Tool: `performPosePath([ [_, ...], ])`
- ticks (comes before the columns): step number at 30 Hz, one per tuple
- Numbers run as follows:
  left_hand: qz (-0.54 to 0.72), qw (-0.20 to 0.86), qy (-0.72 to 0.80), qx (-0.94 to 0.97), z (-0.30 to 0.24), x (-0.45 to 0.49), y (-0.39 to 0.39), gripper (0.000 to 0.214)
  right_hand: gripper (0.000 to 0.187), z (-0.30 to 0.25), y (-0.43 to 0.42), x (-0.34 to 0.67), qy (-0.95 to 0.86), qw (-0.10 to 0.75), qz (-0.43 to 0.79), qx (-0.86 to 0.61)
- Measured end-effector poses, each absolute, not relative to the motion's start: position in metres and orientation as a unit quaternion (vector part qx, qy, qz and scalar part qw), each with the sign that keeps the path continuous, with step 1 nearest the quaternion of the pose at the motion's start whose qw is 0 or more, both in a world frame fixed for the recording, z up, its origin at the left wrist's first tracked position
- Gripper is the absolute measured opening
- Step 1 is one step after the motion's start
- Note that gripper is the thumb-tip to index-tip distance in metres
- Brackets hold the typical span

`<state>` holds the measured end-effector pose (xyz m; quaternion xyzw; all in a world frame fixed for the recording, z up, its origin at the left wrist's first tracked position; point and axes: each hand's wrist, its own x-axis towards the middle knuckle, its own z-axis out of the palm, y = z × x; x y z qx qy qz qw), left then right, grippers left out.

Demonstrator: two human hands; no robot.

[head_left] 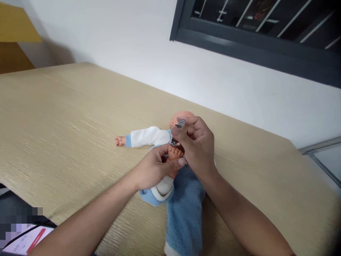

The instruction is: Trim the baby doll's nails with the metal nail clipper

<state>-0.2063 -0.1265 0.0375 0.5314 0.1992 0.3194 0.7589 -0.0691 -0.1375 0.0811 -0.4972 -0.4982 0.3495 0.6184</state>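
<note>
A baby doll (185,206) in a white top and fuzzy blue trousers lies on its back on the wooden table (66,117). My left hand (157,165) is closed around the doll's bare foot (176,152), its thumb across the sole and the toes pointing up. In my right hand (198,142) a silver nail clipper (180,124) is pinched between thumb and fingers. The clipper's jaw end is at the doll's toes; whether it touches them I cannot tell. My right hand partly hides the doll's head (181,114). One doll arm (149,137) stretches out to the left.
Behind the table rises a white wall (119,42) with a dark-framed barred window (239,39). Yellow panels (18,23) stand at the far left. At the lower left, a lit screen (29,240) shows beyond the table's near edge. A metal frame (319,144) is at the right.
</note>
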Motion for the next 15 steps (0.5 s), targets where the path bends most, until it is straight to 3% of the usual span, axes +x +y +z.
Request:
performPosePath([
  [6, 0.313, 0.758, 0.2, 0.535, 0.0346, -0.2061, -0.1263, 0.047, 0.03, 0.0789, -0.1404, -0.0669, -0.555, 0.613, 0.287, -0.483],
  [15, 0.317, 0.761, 0.203, 0.528, 0.0351, -0.2059, -0.1273, 0.045, 0.024, 0.0781, -0.1398, -0.0674, -0.557, 0.608, 0.29, -0.486],
])
